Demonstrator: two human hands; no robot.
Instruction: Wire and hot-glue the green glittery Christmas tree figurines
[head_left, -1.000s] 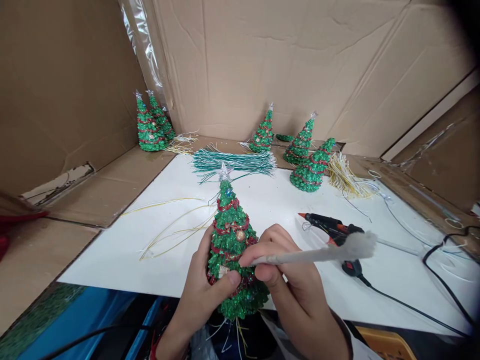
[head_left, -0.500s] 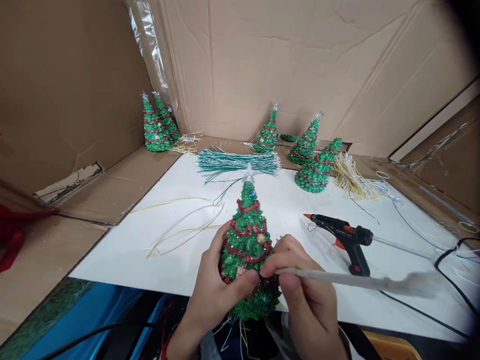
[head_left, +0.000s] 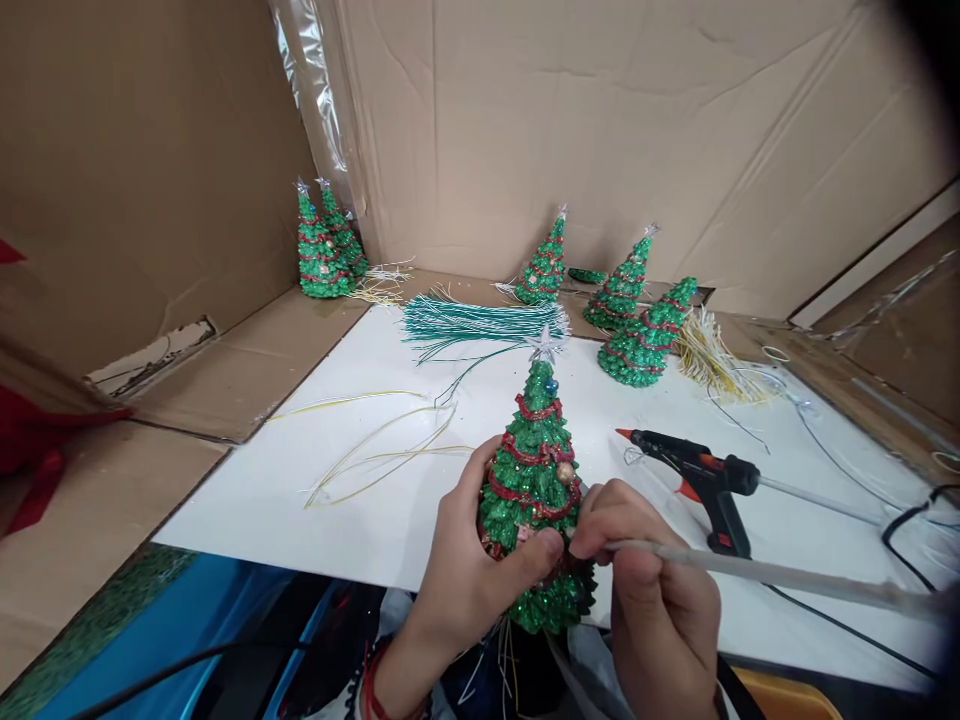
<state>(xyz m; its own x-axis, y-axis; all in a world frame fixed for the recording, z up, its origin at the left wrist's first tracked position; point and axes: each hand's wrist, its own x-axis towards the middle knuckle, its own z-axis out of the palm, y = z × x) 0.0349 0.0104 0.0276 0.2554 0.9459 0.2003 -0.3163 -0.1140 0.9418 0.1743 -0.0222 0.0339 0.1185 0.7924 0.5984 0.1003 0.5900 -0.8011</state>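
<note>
A small glittery green Christmas tree point(head_left: 536, 440) with red garlands, little ornaments and a clear star on top stands upright over the front edge of the white board. My left hand point(head_left: 480, 570) is wrapped around its left side, thumb pressed on the lower front. Between the closed fingers of my right hand point(head_left: 652, 580) is a long thin greyish stick point(head_left: 750, 568) pointing off to the right; its kind I cannot make out. These fingertips are against the tree's lower right side, hiding the spot they touch. Wire ends point(head_left: 510, 660) hang from the tree's base.
A black and orange glue gun point(head_left: 701, 475) lies right on the white board point(head_left: 360, 540). Green wires point(head_left: 480, 322), yellow wires point(head_left: 390, 440) and a white-yellow bundle point(head_left: 712, 355) lie around. Several trees point(head_left: 645, 335) stand at the back, near cardboard walls point(head_left: 562, 120).
The tree and both hands sit farther right in view, and the whole scene has shifted slightly right too. Both hands keep their grip; the stick's far end appears less blurred.
</note>
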